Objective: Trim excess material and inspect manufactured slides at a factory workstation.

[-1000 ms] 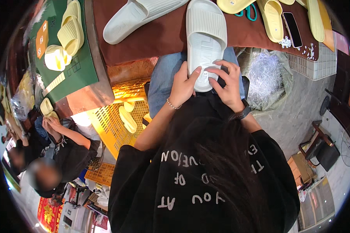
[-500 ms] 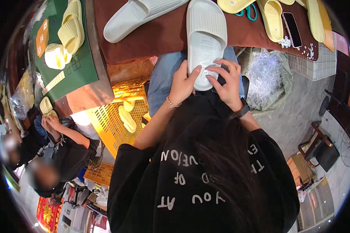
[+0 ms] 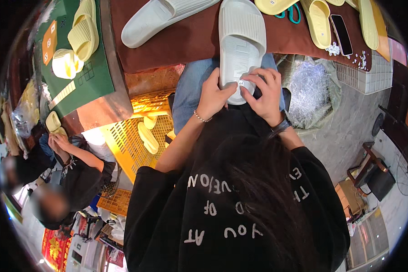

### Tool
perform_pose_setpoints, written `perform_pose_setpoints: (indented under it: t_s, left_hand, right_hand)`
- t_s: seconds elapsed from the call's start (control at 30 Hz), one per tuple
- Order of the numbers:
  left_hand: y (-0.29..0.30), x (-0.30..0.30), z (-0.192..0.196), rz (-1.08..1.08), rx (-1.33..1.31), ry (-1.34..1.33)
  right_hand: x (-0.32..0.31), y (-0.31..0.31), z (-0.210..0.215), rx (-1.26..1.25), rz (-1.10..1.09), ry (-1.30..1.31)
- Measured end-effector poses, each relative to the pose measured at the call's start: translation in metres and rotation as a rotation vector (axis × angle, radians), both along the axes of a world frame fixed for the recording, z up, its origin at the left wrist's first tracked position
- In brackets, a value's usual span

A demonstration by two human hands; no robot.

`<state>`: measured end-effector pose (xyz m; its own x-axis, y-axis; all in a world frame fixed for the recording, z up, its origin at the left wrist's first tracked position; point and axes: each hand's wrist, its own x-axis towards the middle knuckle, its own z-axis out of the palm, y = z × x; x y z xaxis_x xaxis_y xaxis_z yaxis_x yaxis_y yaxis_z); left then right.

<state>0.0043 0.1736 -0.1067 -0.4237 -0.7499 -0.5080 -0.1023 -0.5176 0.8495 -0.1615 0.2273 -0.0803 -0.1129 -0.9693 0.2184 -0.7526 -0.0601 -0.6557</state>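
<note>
A grey slide sandal (image 3: 243, 54) lies sole down, its strap end on the brown cloth and its heel toward me over my lap. On its heel is a small round white sticker (image 3: 241, 83). My left hand (image 3: 214, 93) is closed around the left side of the heel, thumb lying on the footbed beside the sticker. Against the right side of the heel, my right hand (image 3: 266, 93) is closed too, with curled forefinger and thumb touching the sticker's right edge. The undersides of the fingers are partly hidden.
Another grey slide (image 3: 152, 22), yellow slides (image 3: 319, 22), teal scissors (image 3: 294, 14) and a phone (image 3: 341, 35) lie on the brown-covered table (image 3: 186, 45). Yellow crates (image 3: 127, 140) stand at left, a bag of clear scraps (image 3: 309, 93) at right. Beyond the crates, a co-worker (image 3: 84, 174) handles a yellow slide.
The grey slide has shifted slightly right. My left thumb has moved right, closer to the sticker, while my right finger and thumb stay at it.
</note>
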Motion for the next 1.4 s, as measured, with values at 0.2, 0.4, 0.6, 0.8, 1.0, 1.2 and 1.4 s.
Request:
perform_pose_setpoints:
  t_s: [0.2,0.4,0.6,0.8,1.0,1.2,1.4]
  left_hand:
    - [-0.002,-0.001,0.003,0.043,0.016,0.101]
    - [0.0,0.003,-0.001,-0.001,-0.014,0.089]
    - [-0.002,0.005,0.003,0.024,0.055,0.21]
    - [0.0,0.006,-0.002,-0.008,0.048,0.291]
    - [-0.002,0.004,0.003,0.031,0.088,0.277]
    - [-0.002,0.006,0.0,0.036,0.09,0.276]
    - [0.0,0.005,-0.009,0.045,-0.073,0.294]
  right_hand:
    - [-0.003,0.002,0.001,0.022,0.013,-0.049]
    - [0.001,0.003,-0.008,-0.021,-0.034,-0.038]
    - [0.002,-0.001,-0.011,-0.005,-0.071,-0.104]
    - [0.001,0.0,-0.015,-0.004,0.042,-0.126]
    - [0.004,0.001,-0.009,-0.047,-0.047,-0.24]
    - [0.003,0.002,-0.011,-0.037,-0.011,-0.174]
    - [0.005,-0.001,-0.013,0.001,-0.004,-0.177]
